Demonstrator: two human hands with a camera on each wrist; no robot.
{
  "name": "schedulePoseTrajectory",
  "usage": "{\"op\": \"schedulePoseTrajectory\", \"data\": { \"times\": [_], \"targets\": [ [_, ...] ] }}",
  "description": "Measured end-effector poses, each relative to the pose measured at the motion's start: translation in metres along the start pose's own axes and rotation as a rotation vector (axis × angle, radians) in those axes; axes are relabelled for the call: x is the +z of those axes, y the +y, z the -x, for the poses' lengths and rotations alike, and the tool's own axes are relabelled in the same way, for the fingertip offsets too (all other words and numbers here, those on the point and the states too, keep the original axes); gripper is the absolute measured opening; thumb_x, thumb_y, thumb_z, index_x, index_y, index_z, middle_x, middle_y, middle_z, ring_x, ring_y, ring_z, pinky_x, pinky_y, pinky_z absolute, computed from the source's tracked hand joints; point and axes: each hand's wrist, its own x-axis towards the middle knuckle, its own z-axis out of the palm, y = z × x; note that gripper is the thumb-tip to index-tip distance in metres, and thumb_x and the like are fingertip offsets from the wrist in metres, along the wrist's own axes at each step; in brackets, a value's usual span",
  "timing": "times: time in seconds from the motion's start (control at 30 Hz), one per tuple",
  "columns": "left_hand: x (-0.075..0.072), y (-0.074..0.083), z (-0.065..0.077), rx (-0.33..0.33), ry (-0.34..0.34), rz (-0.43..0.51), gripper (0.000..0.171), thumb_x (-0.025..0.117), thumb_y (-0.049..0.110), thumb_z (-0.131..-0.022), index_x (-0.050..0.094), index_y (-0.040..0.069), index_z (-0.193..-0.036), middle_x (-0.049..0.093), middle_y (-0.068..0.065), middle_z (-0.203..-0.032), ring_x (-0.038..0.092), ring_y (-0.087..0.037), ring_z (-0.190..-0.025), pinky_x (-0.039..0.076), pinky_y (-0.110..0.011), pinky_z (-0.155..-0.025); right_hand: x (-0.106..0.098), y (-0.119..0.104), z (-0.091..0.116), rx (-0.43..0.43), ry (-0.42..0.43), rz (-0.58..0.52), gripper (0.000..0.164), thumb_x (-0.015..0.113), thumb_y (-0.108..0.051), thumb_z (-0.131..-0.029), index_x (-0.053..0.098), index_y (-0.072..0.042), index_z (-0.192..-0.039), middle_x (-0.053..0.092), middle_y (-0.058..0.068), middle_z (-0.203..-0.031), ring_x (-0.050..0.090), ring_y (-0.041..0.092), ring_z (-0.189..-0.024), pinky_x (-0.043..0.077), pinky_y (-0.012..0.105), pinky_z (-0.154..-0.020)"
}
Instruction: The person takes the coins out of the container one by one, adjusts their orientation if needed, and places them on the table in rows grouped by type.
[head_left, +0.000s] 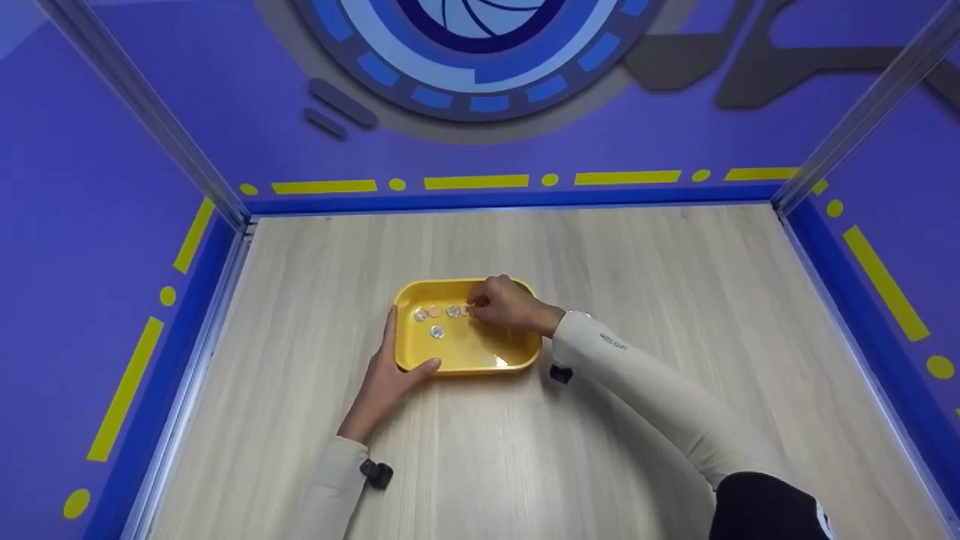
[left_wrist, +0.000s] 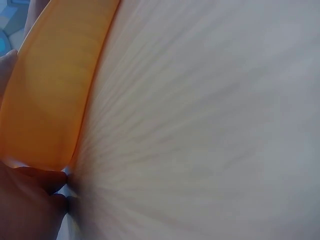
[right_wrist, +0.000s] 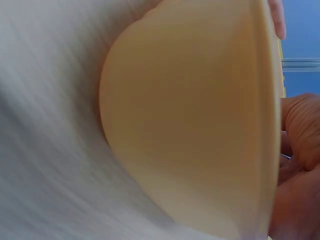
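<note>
A shallow yellow tray [head_left: 480,360] with rounded corners lies on the table. My left hand [head_left: 390,379] grips its near left corner, with the thumb over the front rim and the fingers along the left outer wall. In the left wrist view, fingers [left_wrist: 47,180] bend against the tray's side. Inside the tray lie silver coins [head_left: 437,331] and a copper-coloured coin [head_left: 434,312], in its left half. My right hand [head_left: 510,304] reaches in over the right side with curled fingers, its thumb and fingertips pinching at another copper-coloured coin [head_left: 465,310], which they partly hide.
The pale wood table [head_left: 315,300] extends around the tray. Blue-purple panels [head_left: 480,161] with yellow dashes stand behind it and at both sides, joined by metal corner posts [head_left: 862,112]. A small black device [head_left: 377,474] sits on the left wrist.
</note>
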Motion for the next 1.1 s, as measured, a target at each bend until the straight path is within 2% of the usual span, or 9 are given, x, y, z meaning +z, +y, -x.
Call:
{"op": "schedulePoseTrajectory", "data": {
  "times": [0.23, 0.3, 0.47, 0.53, 0.7, 0.9, 1.1],
  "targets": [
    [0.000, 0.000, 0.000, 0.010, 0.006, 0.009, 0.121, 0.089, 0.040, -0.095, 0.002, 0.035, -0.179, 0.036, -0.004, -0.177, 0.046, -0.022, -0.154, 0.033, -0.048, -0.128, 0.007, 0.002, -0.002, -0.060, -0.030, 0.001, 0.012, 0.074, -0.002, -0.103, 0.083, 0.001, -0.109, 0.061, 0.001, -0.078, 0.051, 0.010, -0.065, 0.038, 0.024, -0.060],
    [0.000, -0.001, 0.000, 0.021, 0.005, 0.005, 0.122, 0.089, 0.043, -0.095, 0.002, 0.034, -0.179, 0.038, -0.005, -0.176, 0.047, -0.022, -0.153, 0.034, -0.048, -0.127, 0.007, 0.002, -0.001, -0.082, -0.039, 0.001, 0.014, 0.073, 0.000, -0.102, 0.084, 0.002, -0.110, 0.062, 0.002, -0.076, 0.049, 0.009, -0.065, 0.036, 0.023, -0.059],
    [-0.001, -0.001, 0.000, 0.044, 0.000, -0.001, 0.125, 0.090, 0.049, -0.092, 0.001, 0.032, -0.179, 0.042, -0.008, -0.173, 0.051, -0.025, -0.149, 0.035, -0.050, -0.126, 0.003, 0.000, 0.000, -0.107, -0.091, 0.000, 0.022, 0.077, -0.004, -0.102, 0.082, 0.002, -0.123, 0.080, 0.009, -0.098, 0.058, 0.010, -0.074, 0.046, 0.021, -0.066],
    [-0.001, -0.001, 0.000, 0.045, 0.001, -0.004, 0.125, 0.089, 0.050, -0.092, 0.001, 0.032, -0.179, 0.041, -0.008, -0.174, 0.049, -0.025, -0.151, 0.034, -0.051, -0.126, 0.001, -0.001, -0.002, -0.084, -0.117, -0.016, 0.023, 0.077, -0.008, -0.103, 0.082, 0.000, -0.125, 0.081, 0.008, -0.105, 0.061, 0.011, -0.078, 0.049, 0.022, -0.071],
    [-0.001, 0.000, 0.001, 0.041, -0.001, -0.009, 0.124, 0.089, 0.051, -0.092, 0.002, 0.032, -0.179, 0.038, -0.010, -0.176, 0.047, -0.027, -0.153, 0.033, -0.052, -0.127, -0.006, -0.006, -0.008, -0.022, -0.162, -0.037, 0.024, 0.078, -0.014, -0.105, 0.081, -0.003, -0.126, 0.077, 0.006, -0.104, 0.062, 0.014, -0.080, 0.051, 0.025, -0.072],
    [-0.001, -0.002, 0.001, 0.048, 0.004, -0.007, 0.125, 0.089, 0.051, -0.092, 0.002, 0.030, -0.179, 0.040, -0.011, -0.175, 0.050, -0.028, -0.150, 0.035, -0.053, -0.126, -0.010, -0.018, -0.016, -0.080, -0.196, 0.039, 0.024, 0.080, -0.013, -0.103, 0.082, 0.001, -0.123, 0.080, 0.011, -0.111, 0.065, 0.015, -0.086, 0.058, 0.029, -0.081],
    [-0.001, -0.003, 0.001, 0.042, -0.005, 0.003, 0.125, 0.089, 0.049, -0.093, 0.001, 0.028, -0.179, 0.040, -0.010, -0.175, 0.051, -0.025, -0.149, 0.035, -0.051, -0.127, -0.010, -0.025, -0.023, -0.088, -0.254, 0.164, 0.021, 0.079, -0.010, -0.103, 0.082, -0.003, -0.123, 0.080, 0.008, -0.113, 0.066, 0.016, -0.090, 0.061, 0.033, -0.089]
  ]
}}
